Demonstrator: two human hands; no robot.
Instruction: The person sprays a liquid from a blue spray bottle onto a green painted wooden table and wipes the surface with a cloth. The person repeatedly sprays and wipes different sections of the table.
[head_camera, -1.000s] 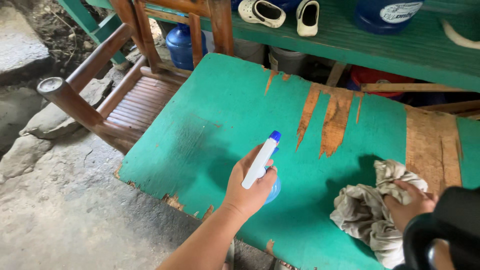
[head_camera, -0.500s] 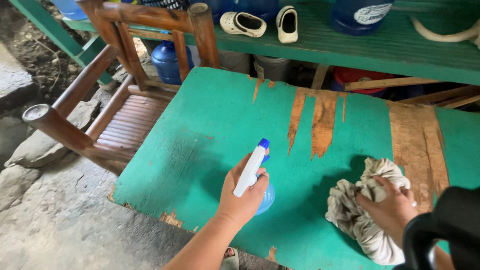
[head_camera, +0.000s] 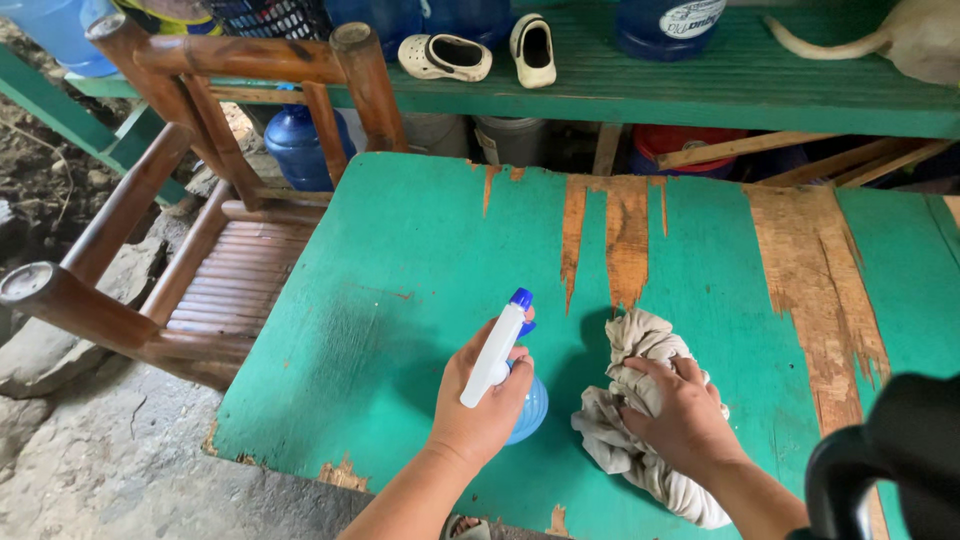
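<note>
Near the green painted wooden table's (head_camera: 400, 300) front edge, the left hand (head_camera: 485, 400) grips a white-and-blue plastic spray bottle (head_camera: 500, 355); the right hand (head_camera: 685, 415) clutches a crumpled beige cloth (head_camera: 630, 345), bare tabletop stretching leftward.

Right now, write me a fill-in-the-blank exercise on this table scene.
1. The left hand grips a spray ____.
2. The right hand presses on a crumpled ____.
3. The table is painted ____.
4. A wooden ____ stands beside the table's left edge.

Missing words: bottle; cloth; green; chair
</note>
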